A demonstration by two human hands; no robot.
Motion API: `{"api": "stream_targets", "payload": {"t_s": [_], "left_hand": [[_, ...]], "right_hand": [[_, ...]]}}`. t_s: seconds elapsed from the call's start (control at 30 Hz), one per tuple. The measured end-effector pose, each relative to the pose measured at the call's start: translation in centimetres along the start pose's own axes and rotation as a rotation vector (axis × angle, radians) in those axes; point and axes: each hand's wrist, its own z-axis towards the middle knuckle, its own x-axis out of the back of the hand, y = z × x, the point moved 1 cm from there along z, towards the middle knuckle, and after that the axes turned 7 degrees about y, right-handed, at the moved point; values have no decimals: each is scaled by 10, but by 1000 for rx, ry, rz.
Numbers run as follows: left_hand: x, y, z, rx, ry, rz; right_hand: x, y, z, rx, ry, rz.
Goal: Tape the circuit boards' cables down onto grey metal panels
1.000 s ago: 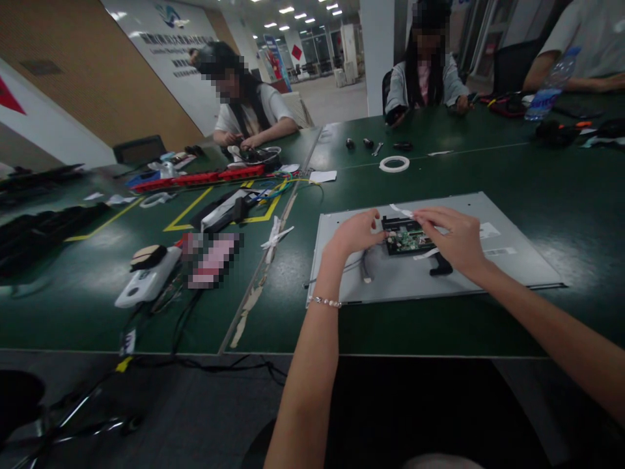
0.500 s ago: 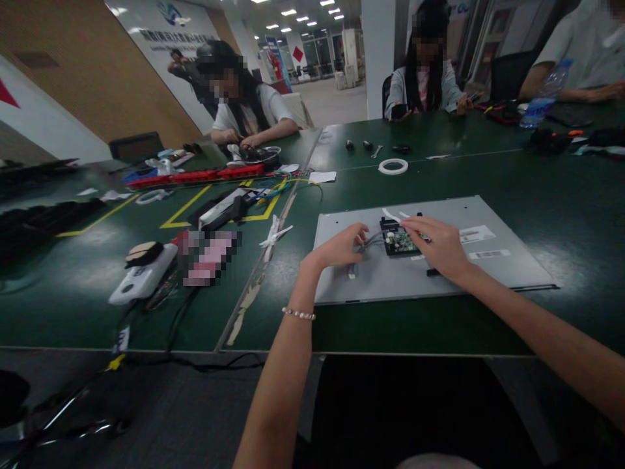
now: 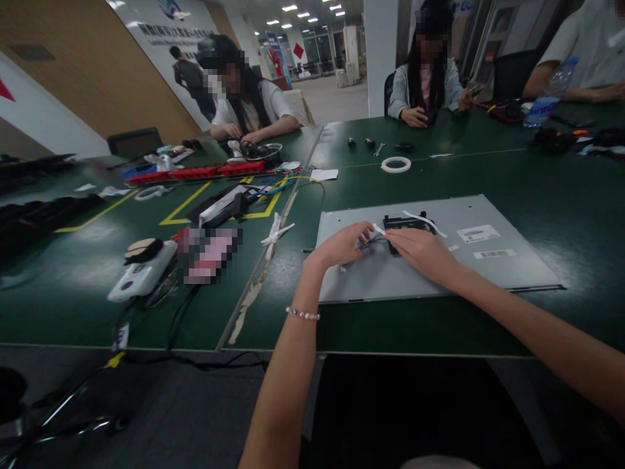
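Observation:
A flat silver panel [image 3: 493, 273] lies on the green table in front of me, with a black bracket [image 3: 406, 223] and circuit board at its middle. My right hand [image 3: 422, 255] pinches a strip of white tape [image 3: 426, 222], whose short end [image 3: 379, 228] sticks out past the fingertips toward the left hand. The right fingers cover most of the circuit board. Grey cables [image 3: 372, 241] run from the board to my left hand [image 3: 346, 245], whose fingers curl around them. A pearl bracelet [image 3: 303, 314] circles my left wrist.
A tape roll [image 3: 396, 165], small wrench [image 3: 379, 149] and black parts lie beyond the panel. Left of me are a white device [image 3: 141, 270], crumpled tape [image 3: 277, 233], a black box with wires [image 3: 229, 205] and red trays [image 3: 195, 174]. Several people sit or stand across the table.
My right hand has moved left along the panel with the white tape, its fingertips now close to my left hand. My left fingers have closed in a little around the cables.

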Motion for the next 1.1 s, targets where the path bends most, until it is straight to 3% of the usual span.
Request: {"api": "stream_targets", "payload": {"t_s": [0.3,0.6,1.1], "left_hand": [[-2,-3,-2,-78,83,25],[-3,0,1,-92,9,127],[-3,2,1,-73,-16,205]], "right_hand": [[-6,-7,1,123,-56,-85],[-9,-12,2,138,-133,-165],[-16,-10,1,116,-140,-167]]}}
